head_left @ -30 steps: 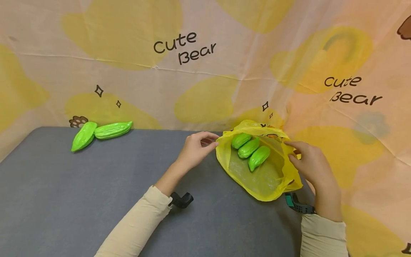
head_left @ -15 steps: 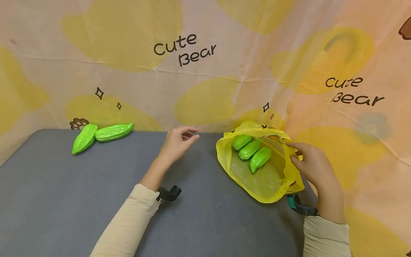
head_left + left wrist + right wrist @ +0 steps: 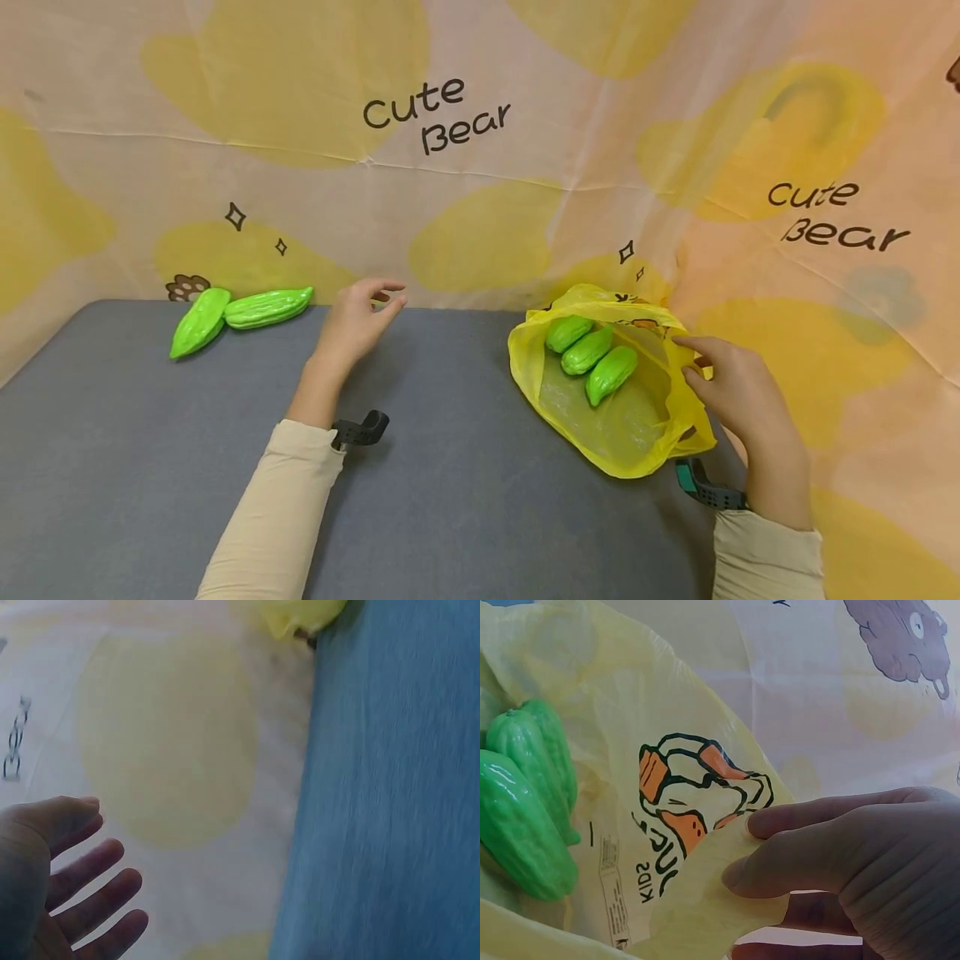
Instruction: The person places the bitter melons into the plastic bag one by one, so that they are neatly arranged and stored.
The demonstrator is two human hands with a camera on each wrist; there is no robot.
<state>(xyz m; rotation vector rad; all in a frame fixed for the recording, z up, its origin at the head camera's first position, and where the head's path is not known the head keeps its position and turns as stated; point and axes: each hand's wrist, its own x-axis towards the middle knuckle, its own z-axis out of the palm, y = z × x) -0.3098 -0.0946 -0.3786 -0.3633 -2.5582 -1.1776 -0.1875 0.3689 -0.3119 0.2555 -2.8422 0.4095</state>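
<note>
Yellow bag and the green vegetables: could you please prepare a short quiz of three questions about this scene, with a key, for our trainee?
1. How many green vegetables lie inside the yellow bag?
2. True or false: the left hand holds a green vegetable.
3. What does the right hand hold?
A) a green vegetable
B) the edge of the yellow bag
C) nothing

Key:
1. Three.
2. False; the left hand holds nothing.
3. B.
</note>
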